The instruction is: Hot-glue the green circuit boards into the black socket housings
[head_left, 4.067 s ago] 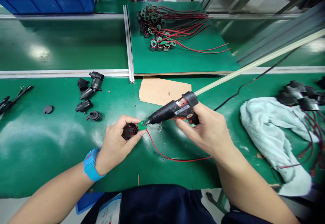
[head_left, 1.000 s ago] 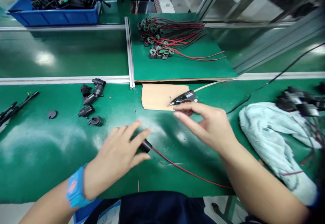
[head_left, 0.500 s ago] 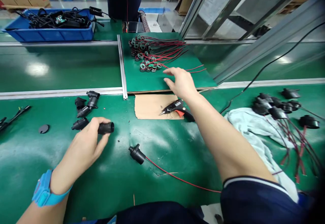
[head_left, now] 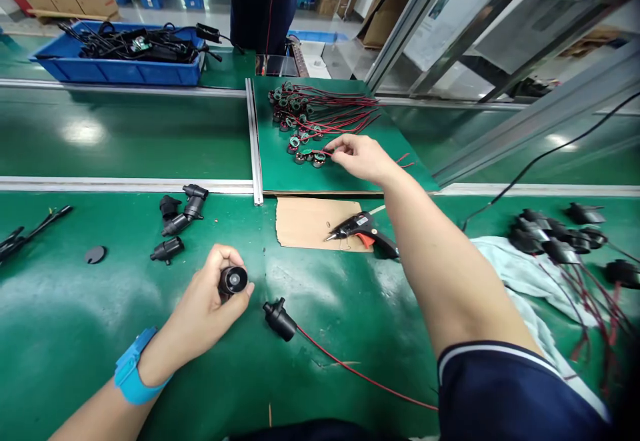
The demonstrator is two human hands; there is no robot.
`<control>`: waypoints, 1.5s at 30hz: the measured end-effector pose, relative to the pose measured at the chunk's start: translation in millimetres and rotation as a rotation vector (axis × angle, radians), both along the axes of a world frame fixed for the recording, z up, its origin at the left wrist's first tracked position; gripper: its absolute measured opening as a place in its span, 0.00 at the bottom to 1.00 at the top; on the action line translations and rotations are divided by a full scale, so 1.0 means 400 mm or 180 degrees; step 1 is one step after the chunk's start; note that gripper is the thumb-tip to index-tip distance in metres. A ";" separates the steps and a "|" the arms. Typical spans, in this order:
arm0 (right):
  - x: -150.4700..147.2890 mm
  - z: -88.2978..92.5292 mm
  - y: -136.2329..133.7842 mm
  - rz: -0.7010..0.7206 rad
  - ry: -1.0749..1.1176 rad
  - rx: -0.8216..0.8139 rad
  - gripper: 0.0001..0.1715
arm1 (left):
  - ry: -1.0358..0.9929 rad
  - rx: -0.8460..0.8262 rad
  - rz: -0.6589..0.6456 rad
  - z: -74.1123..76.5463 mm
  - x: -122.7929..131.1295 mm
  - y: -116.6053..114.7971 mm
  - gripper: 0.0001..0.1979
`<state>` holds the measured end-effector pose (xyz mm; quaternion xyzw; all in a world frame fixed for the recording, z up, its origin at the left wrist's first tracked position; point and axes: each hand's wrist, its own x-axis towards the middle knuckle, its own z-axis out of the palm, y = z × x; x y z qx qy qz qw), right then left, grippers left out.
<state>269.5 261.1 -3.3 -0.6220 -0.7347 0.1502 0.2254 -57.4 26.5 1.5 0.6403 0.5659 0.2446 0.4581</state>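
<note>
My left hand point(head_left: 210, 301) is closed around a black cylindrical plastic housing point(head_left: 233, 280), whose round open end faces up toward me. Over the raised green board point(head_left: 345, 177), my right hand point(head_left: 363, 157) pinches the red wire of a small round wired part point(head_left: 319, 159) at the front of a cluster. Behind it lie several more of these round parts point(head_left: 287, 104) with red wires trailing right. On the bench between my hands rests another black housing point(head_left: 280, 321), a red wire point(head_left: 360, 373) running out of it.
Several black housings point(head_left: 194, 204) and a black disc point(head_left: 95, 255) lie at left. A glue gun point(head_left: 357, 225) sits on cardboard point(head_left: 300, 224). At right are a pale cloth point(head_left: 500, 261) and wired black parts point(head_left: 560, 251). Beyond stand a blue bin point(head_left: 120, 74) of cables and a person point(head_left: 263, 7).
My right hand has gone from open fingers to a pinch on the wire, and the front parts have shifted. My left hand has moved away from the loose housings and turned its housing's open end toward me.
</note>
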 end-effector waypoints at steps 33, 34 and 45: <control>-0.153 0.243 -0.418 0.1769 -0.0009 0.1019 0.04 | -0.1912 -0.0753 -0.0006 -0.011 0.036 -0.007 0.25; -0.151 0.249 -0.467 0.2033 -0.0024 0.0936 0.05 | -0.2156 -0.0968 -0.0206 -0.007 0.044 -0.013 0.28; -0.164 0.130 -0.664 0.1282 0.1371 0.0057 0.13 | -0.1243 0.1020 -0.0171 -0.001 0.093 -0.106 0.14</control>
